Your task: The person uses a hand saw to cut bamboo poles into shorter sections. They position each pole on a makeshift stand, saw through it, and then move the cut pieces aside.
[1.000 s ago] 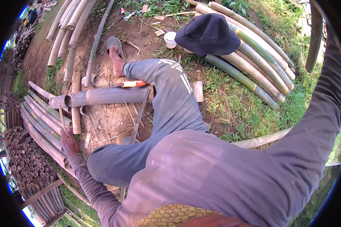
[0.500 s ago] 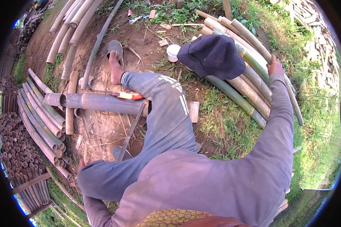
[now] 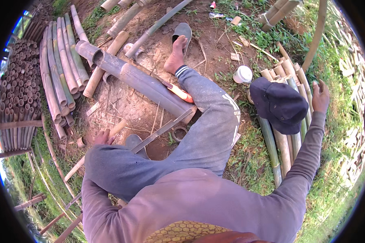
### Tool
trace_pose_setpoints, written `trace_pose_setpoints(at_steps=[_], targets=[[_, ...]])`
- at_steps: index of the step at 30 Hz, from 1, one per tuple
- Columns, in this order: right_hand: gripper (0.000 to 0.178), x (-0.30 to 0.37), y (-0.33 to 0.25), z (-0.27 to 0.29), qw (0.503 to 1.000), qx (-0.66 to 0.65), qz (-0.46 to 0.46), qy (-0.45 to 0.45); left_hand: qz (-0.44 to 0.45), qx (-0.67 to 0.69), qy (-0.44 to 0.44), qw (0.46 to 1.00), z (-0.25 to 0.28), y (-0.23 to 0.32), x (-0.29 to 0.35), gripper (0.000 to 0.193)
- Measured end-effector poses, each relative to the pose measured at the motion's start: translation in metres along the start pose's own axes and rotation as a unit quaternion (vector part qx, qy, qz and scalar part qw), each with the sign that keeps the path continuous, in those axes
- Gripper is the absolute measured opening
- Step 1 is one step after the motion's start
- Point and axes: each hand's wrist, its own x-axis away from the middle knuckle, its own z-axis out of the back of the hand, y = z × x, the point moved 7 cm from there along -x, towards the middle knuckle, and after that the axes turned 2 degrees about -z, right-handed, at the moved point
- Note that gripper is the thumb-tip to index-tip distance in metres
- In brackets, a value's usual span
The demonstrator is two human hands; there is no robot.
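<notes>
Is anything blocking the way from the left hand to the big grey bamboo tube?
Nothing big I can see. Between the left hand and the grey bamboo tube there's only a pale bamboo stick by the hand, then dirt with thin dry straws.

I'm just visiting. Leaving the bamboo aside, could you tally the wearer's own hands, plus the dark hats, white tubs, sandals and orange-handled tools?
2 hands: left hand, right hand
1 dark hat
1 white tub
2 sandals: upper sandal, lower sandal, partly hidden
1 orange-handled tool
Total: 7
</notes>
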Motion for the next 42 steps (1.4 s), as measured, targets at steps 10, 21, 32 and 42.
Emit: trace_pose_setpoints(at_steps=[10,21,32,42], targets=[[0.054,0.109,-0.554,-0.318,0.779,-0.438,0.170,-0.416,0.026,0.085,0.095,0.991,-0.038,0.008,-0.068,0.057],[0.060,0.156,-0.719,-0.633,0.626,-0.537,-0.388,-0.411,0.107,0.192,0.236,0.947,-0.049,-0.054,0.015,0.067],[0.020,0.198,-0.557,-0.337,0.534,-0.660,-0.387,-0.361,0.062,0.244,0.374,0.893,-0.036,-0.074,0.002,0.056],[0.044,0.374,-0.402,-0.097,0.594,-0.656,-0.299,-0.358,-0.073,0.202,0.375,0.902,0.053,-0.050,-0.056,0.032]])
